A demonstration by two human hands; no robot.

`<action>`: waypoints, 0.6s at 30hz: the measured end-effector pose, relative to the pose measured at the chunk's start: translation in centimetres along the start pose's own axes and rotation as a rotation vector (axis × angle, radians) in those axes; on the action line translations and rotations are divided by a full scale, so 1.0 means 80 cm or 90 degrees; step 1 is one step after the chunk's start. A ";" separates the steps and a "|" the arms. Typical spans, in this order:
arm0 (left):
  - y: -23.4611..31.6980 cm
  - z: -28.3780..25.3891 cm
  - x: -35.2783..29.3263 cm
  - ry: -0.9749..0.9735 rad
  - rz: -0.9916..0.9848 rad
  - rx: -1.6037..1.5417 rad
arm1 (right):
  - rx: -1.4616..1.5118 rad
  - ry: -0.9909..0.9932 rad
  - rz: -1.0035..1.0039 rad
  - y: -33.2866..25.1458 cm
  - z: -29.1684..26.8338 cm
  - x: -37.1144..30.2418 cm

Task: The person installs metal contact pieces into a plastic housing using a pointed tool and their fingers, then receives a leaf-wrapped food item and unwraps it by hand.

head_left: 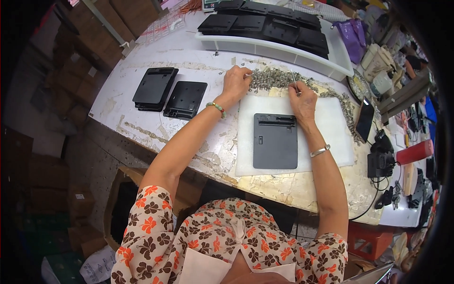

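Note:
A dark grey flat plastic panel (275, 146) lies on a white foam sheet (326, 158) in front of me. Beyond the sheet spreads a heap of small shiny metal parts (270, 79). My left hand (235, 84) is at the left end of this heap, thumb and forefinger pinched together; whatever they may hold is too small to name. Over the heap's right part, my right hand (303, 102) grips a thin metal rod-like tool (293, 78) between its fingertips. The tool's exact kind cannot be made out.
Left of my arm lie a black panel stack (155, 87) and a single black panel (187, 98). A white tray (272, 48) full of black panels stands at the back. To the right are a phone (364, 120), a black adapter with cables (379, 164) and a red cylinder (415, 152).

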State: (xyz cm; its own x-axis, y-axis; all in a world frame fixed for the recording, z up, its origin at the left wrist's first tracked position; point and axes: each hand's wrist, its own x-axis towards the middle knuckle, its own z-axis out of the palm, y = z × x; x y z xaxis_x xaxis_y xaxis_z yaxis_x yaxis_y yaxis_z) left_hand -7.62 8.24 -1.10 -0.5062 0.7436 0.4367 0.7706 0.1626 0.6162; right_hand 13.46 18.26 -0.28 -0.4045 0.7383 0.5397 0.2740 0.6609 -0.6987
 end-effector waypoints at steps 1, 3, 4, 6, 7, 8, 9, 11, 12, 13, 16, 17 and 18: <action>0.001 0.003 0.007 -0.014 0.023 0.014 | -0.002 0.009 0.005 0.002 -0.002 0.000; 0.006 0.013 0.019 -0.065 0.064 0.025 | 0.013 0.024 0.010 0.008 -0.008 -0.003; 0.012 0.017 0.028 -0.104 0.088 0.019 | 0.011 0.014 0.013 0.020 -0.012 -0.002; 0.001 0.029 0.041 -0.164 0.178 0.059 | -0.007 0.023 -0.063 0.055 -0.001 -0.002; 0.018 0.025 0.042 -0.216 0.160 0.085 | -0.016 0.048 -0.035 0.067 0.013 -0.007; 0.004 0.014 0.033 -0.116 0.266 0.081 | -0.006 0.052 -0.043 0.053 0.027 -0.008; -0.015 0.006 0.034 -0.151 0.249 0.110 | 0.024 -0.012 -0.019 0.040 0.030 -0.005; -0.006 0.002 0.031 -0.123 0.274 0.100 | 0.047 -0.030 0.023 0.030 0.025 0.001; -0.011 0.001 0.031 -0.112 0.325 0.113 | 0.039 -0.005 0.027 0.027 0.030 0.001; -0.010 0.001 0.032 -0.088 0.362 0.138 | 0.045 0.007 0.019 0.025 0.031 0.002; -0.015 0.005 0.036 -0.078 0.357 0.181 | 0.053 -0.017 0.039 0.027 0.035 0.004; -0.015 0.002 0.041 -0.100 0.379 0.179 | 0.032 -0.023 -0.004 0.033 0.035 0.006; -0.011 0.011 0.043 -0.104 0.388 0.207 | 0.020 0.060 -0.034 0.044 0.039 -0.001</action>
State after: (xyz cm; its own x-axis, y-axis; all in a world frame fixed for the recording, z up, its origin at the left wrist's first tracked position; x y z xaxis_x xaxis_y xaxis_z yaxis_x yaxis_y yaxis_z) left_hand -9.66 11.23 -0.74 0.0977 0.8476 0.5215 0.9875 -0.1477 0.0551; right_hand 11.74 20.09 -4.24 -0.3334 0.7121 0.6179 0.2252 0.6966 -0.6812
